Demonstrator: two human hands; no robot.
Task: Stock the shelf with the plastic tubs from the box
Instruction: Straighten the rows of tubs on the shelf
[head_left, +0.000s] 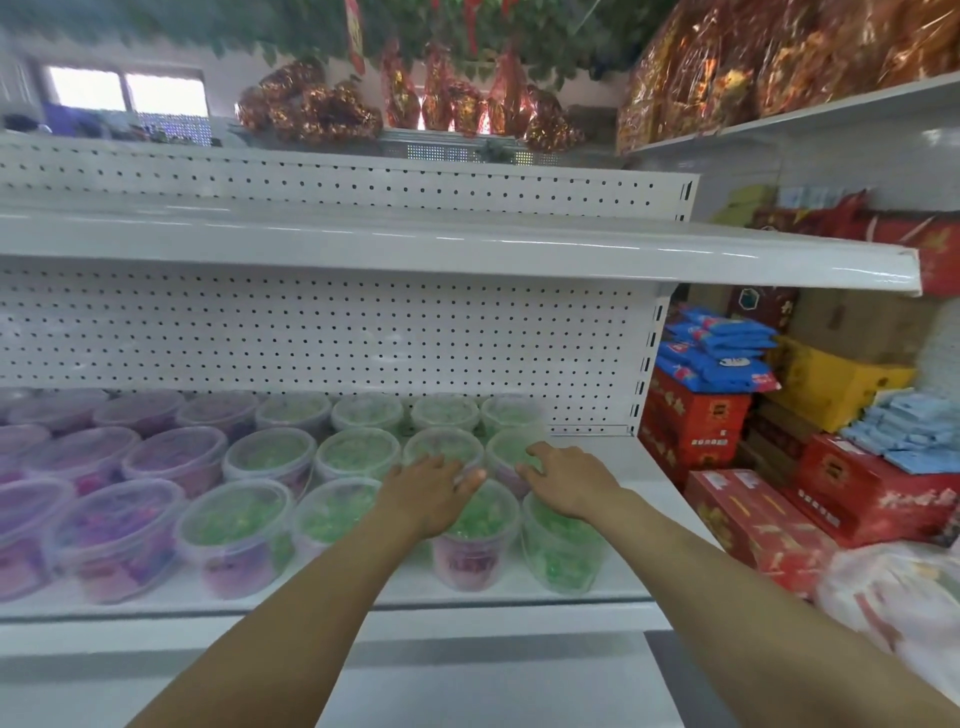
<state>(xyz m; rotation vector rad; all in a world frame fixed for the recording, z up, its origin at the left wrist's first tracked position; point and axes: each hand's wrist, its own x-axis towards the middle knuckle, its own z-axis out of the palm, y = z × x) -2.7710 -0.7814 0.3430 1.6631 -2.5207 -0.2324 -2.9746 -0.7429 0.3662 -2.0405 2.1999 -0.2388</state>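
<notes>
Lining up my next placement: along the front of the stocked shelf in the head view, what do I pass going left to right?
From the left: purple-filled tub → green-filled tub → left hand → right hand → bare shelf end → red cartons.

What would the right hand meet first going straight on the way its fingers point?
Probably the lid of the green tub ahead of the right hand; its fingertips look at or over it. Behind that, the back-row tub. Depth unclear.
</notes>
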